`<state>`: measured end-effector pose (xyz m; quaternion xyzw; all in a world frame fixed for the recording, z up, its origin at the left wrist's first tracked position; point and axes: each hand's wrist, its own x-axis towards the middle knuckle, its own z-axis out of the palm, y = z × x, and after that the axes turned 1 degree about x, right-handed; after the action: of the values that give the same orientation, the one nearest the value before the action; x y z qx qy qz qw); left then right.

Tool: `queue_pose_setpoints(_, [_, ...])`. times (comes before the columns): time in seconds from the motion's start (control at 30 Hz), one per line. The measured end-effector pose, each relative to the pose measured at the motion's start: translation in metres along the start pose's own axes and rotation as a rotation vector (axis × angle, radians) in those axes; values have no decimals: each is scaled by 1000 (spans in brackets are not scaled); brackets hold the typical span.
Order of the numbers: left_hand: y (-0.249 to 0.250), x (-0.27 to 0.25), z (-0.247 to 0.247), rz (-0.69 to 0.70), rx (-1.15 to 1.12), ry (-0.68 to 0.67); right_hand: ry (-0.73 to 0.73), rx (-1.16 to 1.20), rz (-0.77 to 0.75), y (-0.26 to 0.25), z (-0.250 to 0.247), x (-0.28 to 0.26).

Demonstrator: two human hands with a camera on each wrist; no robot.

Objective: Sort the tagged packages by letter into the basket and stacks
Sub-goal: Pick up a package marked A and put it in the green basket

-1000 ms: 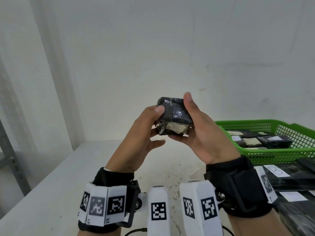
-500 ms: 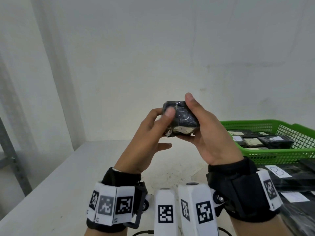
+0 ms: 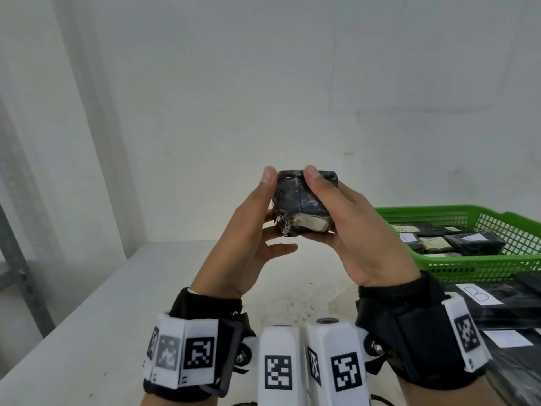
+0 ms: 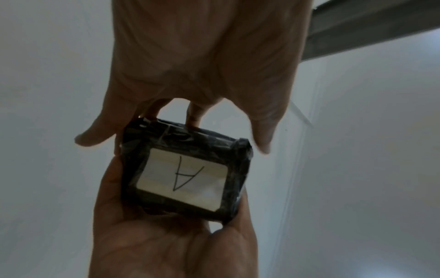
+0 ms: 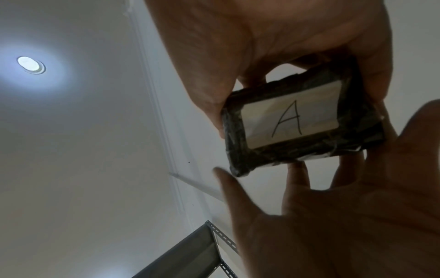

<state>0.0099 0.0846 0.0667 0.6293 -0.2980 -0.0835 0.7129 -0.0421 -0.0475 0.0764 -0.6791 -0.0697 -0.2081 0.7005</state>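
Far left, a grey metal shelf upright [image 3: 20, 276] stands against the wall, beside the white table [image 3: 87, 332] that runs across the near scene. Moving in, the left hand [image 3: 243, 244] is up in the air above the table, thumb on the top edge of the small black package [image 3: 301, 206] and fingers against its left side. The left wrist view shows two of those fingers on the package's edge while the little finger and the forefinger stick out free, so it is a light pinch, not a full wrap. The package sits between both hands, well above the tabletop, wrapped in shiny black film. Its white tag [image 4: 183, 178] faces down towards the wrists, and both wrist views read a handwritten A on it. The right hand [image 3: 351, 230] takes most of the load: thumb over the top, fingers curled under and behind, palm cupping the right side. Further right, the green basket [image 3: 468, 259] rests on the table at the far side, holding several black tagged packages [image 3: 471, 241] lying flat. Nearer, at the right edge, a stack of black packages [image 3: 512, 312] shows a tag marked B [image 3: 477, 294] on top.
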Motion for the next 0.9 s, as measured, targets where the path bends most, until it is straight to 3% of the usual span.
queue_pose_setpoints(0.27, [3, 1, -7, 14, 20, 39, -147, -102, 9, -3, -5, -2])
queue_pose_setpoints(0.47, [3, -2, -8, -15, -5, -31, -110, -85, -23, -3, -5, -2])
queue_pose_setpoints(0.67, [-2, 1, -16, 27, 55, -73, -145, -50, 74, -3, -6, -2])
queue_pose_setpoints(0.9, [-5, 0, -10, -4, 136, -129, -49, -49, 104, -2, -6, 2])
